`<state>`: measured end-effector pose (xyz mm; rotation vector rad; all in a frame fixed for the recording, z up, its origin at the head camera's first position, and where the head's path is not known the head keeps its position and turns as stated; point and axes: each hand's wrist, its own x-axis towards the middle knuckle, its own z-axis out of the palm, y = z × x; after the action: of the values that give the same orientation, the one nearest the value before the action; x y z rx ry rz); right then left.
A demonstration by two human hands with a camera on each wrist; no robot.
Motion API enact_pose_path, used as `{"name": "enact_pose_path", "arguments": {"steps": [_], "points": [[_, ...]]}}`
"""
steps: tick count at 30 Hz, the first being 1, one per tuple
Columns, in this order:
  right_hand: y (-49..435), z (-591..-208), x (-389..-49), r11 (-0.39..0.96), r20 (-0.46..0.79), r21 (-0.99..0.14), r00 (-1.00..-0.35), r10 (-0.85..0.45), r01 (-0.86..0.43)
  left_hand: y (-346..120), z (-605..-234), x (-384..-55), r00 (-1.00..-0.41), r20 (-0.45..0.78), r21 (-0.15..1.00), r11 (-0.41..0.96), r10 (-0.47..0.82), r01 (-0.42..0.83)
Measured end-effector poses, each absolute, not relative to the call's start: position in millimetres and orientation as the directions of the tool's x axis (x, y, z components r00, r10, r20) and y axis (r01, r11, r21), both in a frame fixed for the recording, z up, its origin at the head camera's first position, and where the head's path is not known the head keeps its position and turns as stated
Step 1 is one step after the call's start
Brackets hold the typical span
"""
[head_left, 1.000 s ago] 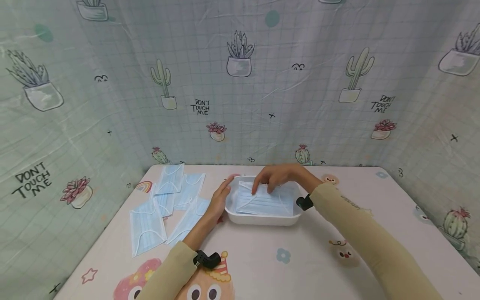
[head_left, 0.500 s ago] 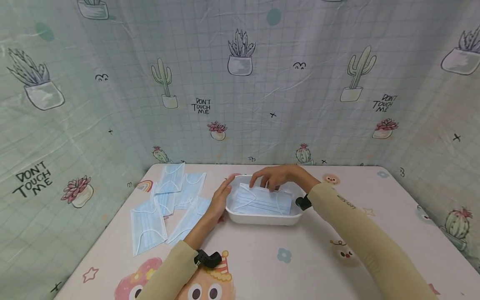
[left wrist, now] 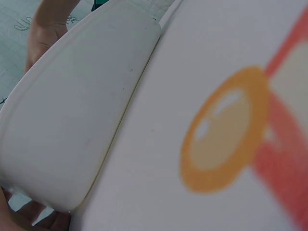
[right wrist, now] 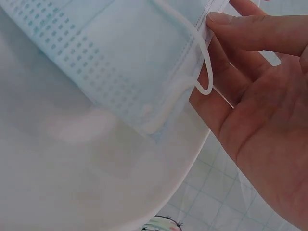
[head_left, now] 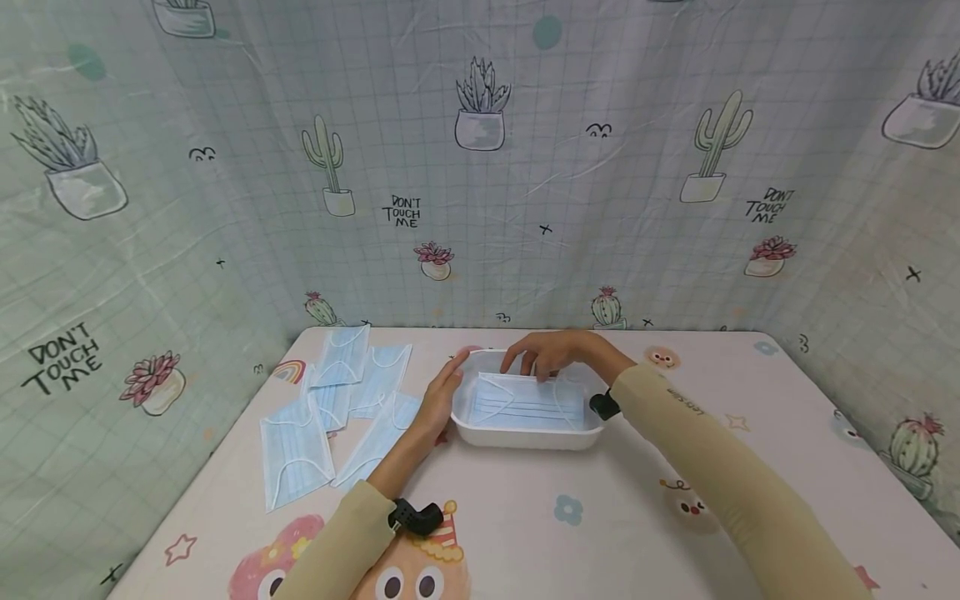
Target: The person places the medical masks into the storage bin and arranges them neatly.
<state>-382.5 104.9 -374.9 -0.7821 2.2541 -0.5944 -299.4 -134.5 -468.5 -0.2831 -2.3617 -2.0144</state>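
Observation:
A white rectangular plastic container [head_left: 525, 438] stands on the table, with a light blue pleated face mask [head_left: 528, 404] inside it. My right hand [head_left: 551, 353] reaches over the far rim and pinches the mask's far edge. In the right wrist view, the thumb [right wrist: 221, 18] lies on top of the mask's edge with fingers behind it, and a white ear loop [right wrist: 204, 57] hangs beside them. My left hand [head_left: 435, 402] rests against the container's left end, fingers extended along its wall. In the left wrist view, the container's outer side [left wrist: 82, 101] hides part of those fingers.
Several blue face masks [head_left: 296, 454] lie spread and partly overlapping on the table left of the container. The pale tabletop cloth [head_left: 517, 517] carries printed cartoon figures. A cactus-print curtain [head_left: 480, 208] encloses the back and sides.
The right hand's fingers have gone from lying on the mask to pinching its far edge. The mask tilted up, then shifted slightly nearer in the container. The left hand has stayed put.

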Motion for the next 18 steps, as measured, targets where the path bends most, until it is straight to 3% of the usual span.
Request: {"name": "enact_pose_path", "arguments": {"steps": [18], "points": [[99.7,-381.6,-384.3,0.740,-0.425,-0.564,-0.641,-0.639,-0.365,-136.8,-482.1,-306.7,-0.979,0.165,0.971,0.152,0.119,0.182]]}}
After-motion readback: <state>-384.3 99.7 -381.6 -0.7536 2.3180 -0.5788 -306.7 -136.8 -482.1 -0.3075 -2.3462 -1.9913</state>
